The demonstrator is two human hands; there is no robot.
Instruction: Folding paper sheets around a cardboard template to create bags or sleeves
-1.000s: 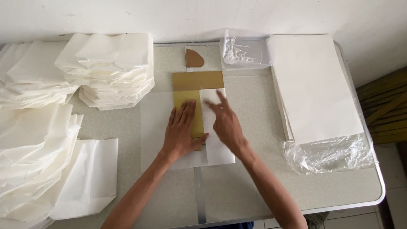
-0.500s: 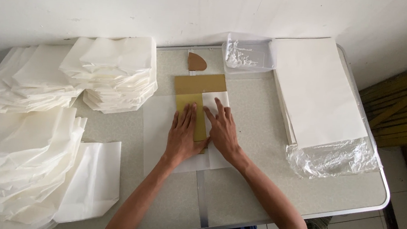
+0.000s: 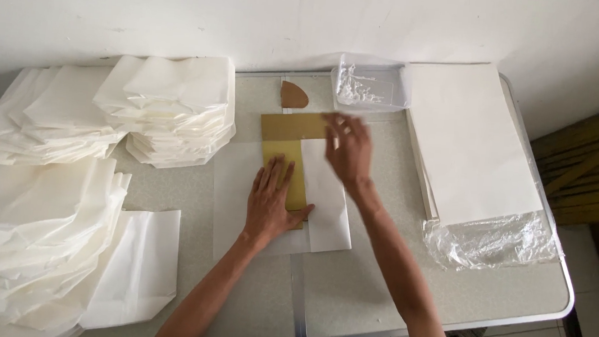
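Note:
A white paper sheet [image 3: 328, 214] lies on the table with a T-shaped brown cardboard template [image 3: 290, 128] on top of it; the sheet's right side is folded over the template's stem. My left hand [image 3: 273, 202] lies flat, fingers spread, pressing on the template's stem and the paper. My right hand [image 3: 348, 147] hovers with open fingers at the upper right corner of the fold, by the template's crossbar, slightly blurred.
Stacks of folded white paper bags [image 3: 167, 110] fill the left side, with more at the near left [image 3: 26, 238]. A pile of flat white sheets [image 3: 471, 144] in clear plastic wrap lies right. A clear plastic tub [image 3: 368, 88] and a small brown half-round piece [image 3: 293, 96] sit at the back. The table's edge [image 3: 503, 320] runs along the front.
My right hand has lifted from beside the left hand and moved up toward the template's crossbar. The left hand has stayed pressed on the stem.

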